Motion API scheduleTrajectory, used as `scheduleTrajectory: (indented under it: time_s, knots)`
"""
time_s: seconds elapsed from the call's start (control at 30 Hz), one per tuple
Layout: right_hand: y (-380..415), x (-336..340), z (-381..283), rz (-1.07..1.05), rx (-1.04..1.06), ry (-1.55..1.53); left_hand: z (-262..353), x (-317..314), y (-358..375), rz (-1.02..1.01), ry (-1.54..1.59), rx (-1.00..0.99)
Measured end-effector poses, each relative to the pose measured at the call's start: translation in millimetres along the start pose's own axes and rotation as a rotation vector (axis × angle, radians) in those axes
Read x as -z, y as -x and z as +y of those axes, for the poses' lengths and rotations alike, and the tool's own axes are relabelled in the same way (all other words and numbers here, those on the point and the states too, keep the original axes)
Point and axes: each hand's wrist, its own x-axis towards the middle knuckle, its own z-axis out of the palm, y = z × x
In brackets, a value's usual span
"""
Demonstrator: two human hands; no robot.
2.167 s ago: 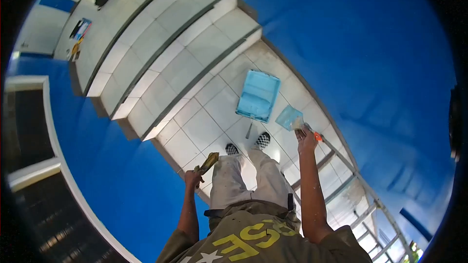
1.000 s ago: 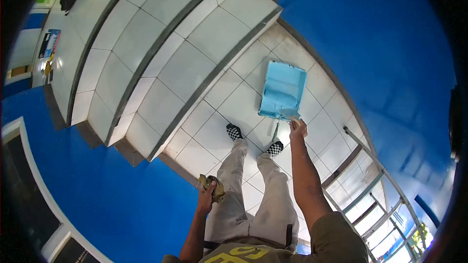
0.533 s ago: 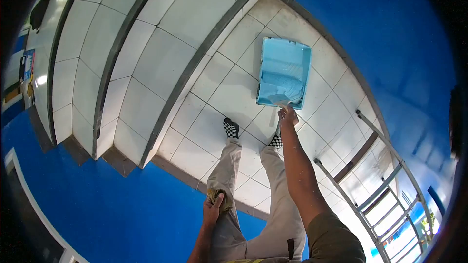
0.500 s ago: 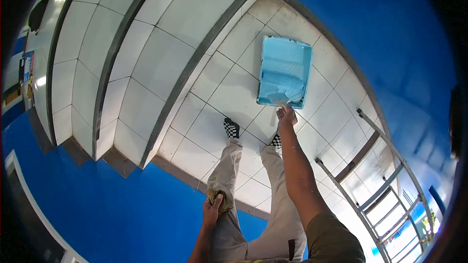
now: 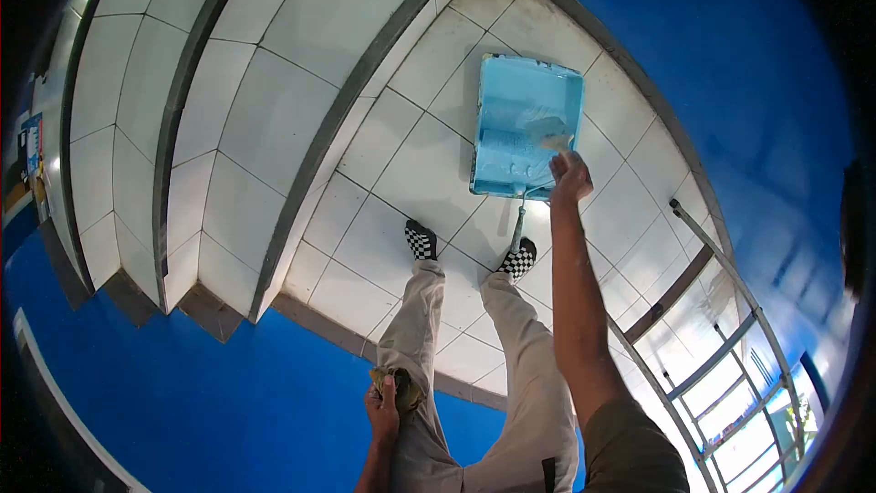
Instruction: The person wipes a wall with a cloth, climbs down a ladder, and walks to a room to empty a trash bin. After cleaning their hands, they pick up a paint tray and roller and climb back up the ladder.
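Observation:
My right hand is closed on a paintbrush and reaches over the near right side of a light-blue paint tray. Pale blue paint coats the tray inside. A roller handle sticks out over the tray's near edge, close to my right shoe. Down by my left knee, my left hand grips a crumpled olive-brown rag against the trouser leg.
Tiled steps with dark edges rise on the left. A metal ladder stands at the right. Blue walls border the white tiled floor. My checkered left shoe is on the tiles.
My right hand has moved from the tray's near edge farther over its right side, with the brush. More of the roller handle now shows. The left hand keeps the rag at the knee.

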Motion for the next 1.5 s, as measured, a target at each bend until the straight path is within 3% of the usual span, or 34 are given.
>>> scheduleTrajectory:
  time_s: [0.03,0.13,0.37,0.57,0.73,0.83,0.93,1.03,1.13,1.17,1.2,1.27,1.3,1.37,1.43,1.5]
  knots:
    - [-15,-3,1,0.057,-0.209,-0.119,4,-5,2,0.074,0.005,0.021]
    - [-31,-13,7,0.075,-0.278,-0.205,8,0,-2,-0.017,0.006,0.015]
    - [-28,1,50,0.222,-0.422,-0.341,5,-5,-7,0.000,0.056,0.041]
    - [-27,30,53,0.256,-0.453,-0.315,33,-33,3,0.079,-0.052,-0.058]
    - [-17,44,41,0.212,-0.459,-0.106,27,-33,3,0.090,-0.073,-0.050]
    - [-21,60,43,0.142,-0.484,0.014,-6,-16,-5,0.062,-0.074,-0.033]
    - [-6,91,45,0.034,-0.519,0.059,1,-20,-4,0.133,-0.147,-0.050]
    - [29,116,40,0.152,-0.615,0.124,-42,-18,-25,0.135,0.008,-0.049]
    - [108,120,-12,-0.162,-0.564,0.441,-20,-31,-29,0.030,0.215,0.047]
    - [142,111,-36,-0.236,-0.625,0.499,-16,-36,-32,0.051,0.258,0.028]
    - [150,126,-35,-0.465,-0.701,0.392,-7,-43,-36,0.012,0.325,0.055]
    - [208,99,-88,-0.698,-0.766,0.564,-6,-55,-57,-0.086,0.374,0.094]
    - [251,79,-129,-0.775,-0.755,0.592,18,-55,-51,-0.076,0.412,0.085]
    - [301,56,-165,-0.981,-0.748,0.652,83,-44,-31,-0.249,0.601,0.209]
    - [343,23,-196,-1.131,-0.879,0.710,104,-39,-36,-0.181,0.392,-0.071]
    - [395,-30,-233,-1.210,-0.892,0.695,171,-11,-18,-0.244,0.534,-0.058]
